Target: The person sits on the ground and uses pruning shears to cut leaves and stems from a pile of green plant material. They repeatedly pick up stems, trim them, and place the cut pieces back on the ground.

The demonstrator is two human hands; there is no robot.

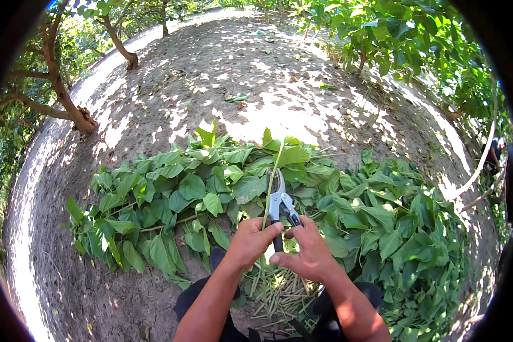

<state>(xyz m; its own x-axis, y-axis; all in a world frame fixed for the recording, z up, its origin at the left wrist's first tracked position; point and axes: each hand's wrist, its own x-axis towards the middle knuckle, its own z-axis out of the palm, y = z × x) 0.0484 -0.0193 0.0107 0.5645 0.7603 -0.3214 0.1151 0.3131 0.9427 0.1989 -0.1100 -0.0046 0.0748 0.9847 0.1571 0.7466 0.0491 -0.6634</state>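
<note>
My left hand [249, 242] is closed, pinching a thin green stem [272, 179] between thumb and fingers. The stem stands nearly upright in this picture, with leaves near its upper end. My right hand [310, 253] grips a pair of pruning shears [281, 200] with grey metal jaws and black handles. Their blades point away from me and look parted, right beside the stem; whether they touch it I cannot tell. Below both hands lies a heap of short cut stem pieces [276, 293], between my feet. Part of the shears' handles is hidden by my fingers.
Leafy cut branches [171, 199] lie across the ground in front and to the left. A larger heap of green leaves [399, 239] spreads on the right. Tree trunks [68, 102] rise at the far left, with leafy bushes [404, 40] at the far right. Dry soil [171, 85] stretches ahead.
</note>
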